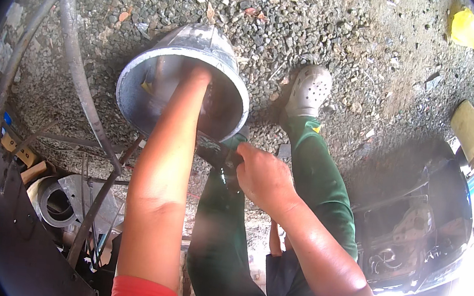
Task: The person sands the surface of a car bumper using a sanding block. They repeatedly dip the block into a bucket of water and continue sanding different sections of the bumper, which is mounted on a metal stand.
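Note:
A grey, scuffed bucket (241,99) lies tilted on the gravel with its mouth turned toward me. My left hand (199,75) reaches deep into it, and only the wrist and the edge of the hand show. The bucket's shadow and wall hide those fingers, so I cannot see what they touch. To the right of the bucket's rim, over my green trouser leg (214,215), my right hand (263,174) is closed in a fist. Whatever it holds, if anything, is too hidden to name. A dark strap-like piece (210,154) lies beside it, under the rim.
Bent metal bars (81,77) stand at the left, above a pale ring-shaped metal part (55,203) and scrap. A glossy black tub-like thing (422,216) sits at the right. Farther off are a tan block (472,134) and a yellow scrap (465,29). My grey clog (310,89) rests on gravel.

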Available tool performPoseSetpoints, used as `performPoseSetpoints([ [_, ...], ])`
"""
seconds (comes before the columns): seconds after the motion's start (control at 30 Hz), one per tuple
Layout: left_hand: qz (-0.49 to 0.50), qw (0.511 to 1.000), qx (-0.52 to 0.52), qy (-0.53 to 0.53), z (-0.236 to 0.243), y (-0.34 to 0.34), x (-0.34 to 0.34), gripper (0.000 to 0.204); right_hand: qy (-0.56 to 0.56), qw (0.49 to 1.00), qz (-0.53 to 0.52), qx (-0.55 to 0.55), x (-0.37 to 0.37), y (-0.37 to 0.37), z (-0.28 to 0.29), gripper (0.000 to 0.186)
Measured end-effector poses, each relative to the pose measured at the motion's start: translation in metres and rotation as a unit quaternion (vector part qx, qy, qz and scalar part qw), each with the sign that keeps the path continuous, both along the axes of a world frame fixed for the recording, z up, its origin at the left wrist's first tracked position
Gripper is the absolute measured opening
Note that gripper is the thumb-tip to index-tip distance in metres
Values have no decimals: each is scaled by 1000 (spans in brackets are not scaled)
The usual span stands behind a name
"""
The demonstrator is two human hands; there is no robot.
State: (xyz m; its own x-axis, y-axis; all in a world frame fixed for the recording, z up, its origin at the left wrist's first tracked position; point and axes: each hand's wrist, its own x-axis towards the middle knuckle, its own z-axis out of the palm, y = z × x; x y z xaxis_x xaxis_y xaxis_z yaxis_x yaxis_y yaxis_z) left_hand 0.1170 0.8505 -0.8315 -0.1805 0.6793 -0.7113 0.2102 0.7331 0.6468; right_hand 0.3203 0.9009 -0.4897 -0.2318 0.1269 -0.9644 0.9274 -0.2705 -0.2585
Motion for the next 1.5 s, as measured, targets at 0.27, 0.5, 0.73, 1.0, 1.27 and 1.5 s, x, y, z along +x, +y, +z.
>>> performPoseSetpoints([
  [0.27,176,935,-264,-161,28,-60,-15,59,2,1000,21,4,0,-4,0,19],
  [0.5,-4,944,-21,329,135,-36,26,46,-19,999,-12,31,8,-2,1,18],
  [0.73,411,883,-171,152,106,-41,39,40,-30,998,-28,47,6,2,-3,24],
  [1.0,450,867,-201,-71,172,-35,25,46,-36,998,-34,47,6,5,-3,24],
  [1.27,515,848,-102,-78,271,-63,21,47,-35,996,-59,56,1,9,1,24],
  [1.5,555,817,-66,-139,304,-83,27,49,-26,992,-73,97,6,6,-3,22],
])
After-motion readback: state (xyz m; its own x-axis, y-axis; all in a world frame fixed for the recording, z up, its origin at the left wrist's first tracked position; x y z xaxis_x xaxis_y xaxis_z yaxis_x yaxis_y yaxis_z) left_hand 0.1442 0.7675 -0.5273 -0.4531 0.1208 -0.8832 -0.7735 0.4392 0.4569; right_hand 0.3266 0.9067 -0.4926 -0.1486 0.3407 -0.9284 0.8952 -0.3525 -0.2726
